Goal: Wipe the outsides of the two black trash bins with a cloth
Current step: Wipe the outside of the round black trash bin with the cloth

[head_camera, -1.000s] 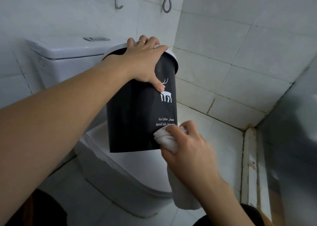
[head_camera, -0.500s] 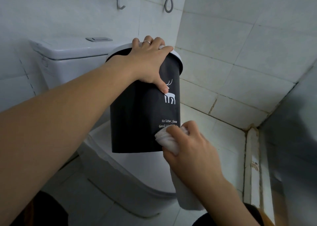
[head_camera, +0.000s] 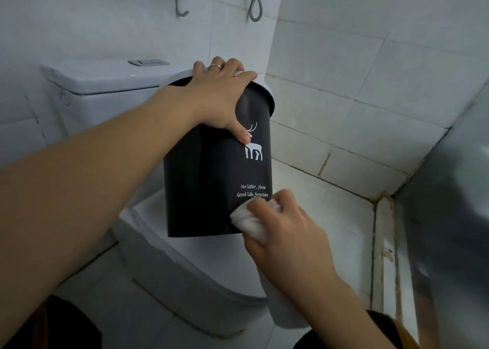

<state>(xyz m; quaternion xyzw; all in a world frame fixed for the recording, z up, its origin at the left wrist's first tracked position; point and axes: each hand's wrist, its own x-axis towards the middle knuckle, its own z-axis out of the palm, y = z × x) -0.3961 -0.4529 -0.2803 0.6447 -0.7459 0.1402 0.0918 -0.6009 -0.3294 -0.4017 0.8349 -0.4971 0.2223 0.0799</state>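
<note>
Since half a second ago, cloth (head_camera: 250, 220) barely shifted along bin (head_camera: 209, 190) base. We note left hand (head_camera: 221, 100) gripping rim, right hand (head_camera: 287, 238) clutching cloth, mid-wipe; next, we judge, sweep upward.

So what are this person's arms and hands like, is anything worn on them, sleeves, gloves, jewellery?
Both forearms are bare, with no sleeves or gloves in view. The left hand wears a thin plain silver-coloured ring on one finger. The right hand shows no ring, watch or band on the parts visible. No markings show on either arm.
</note>
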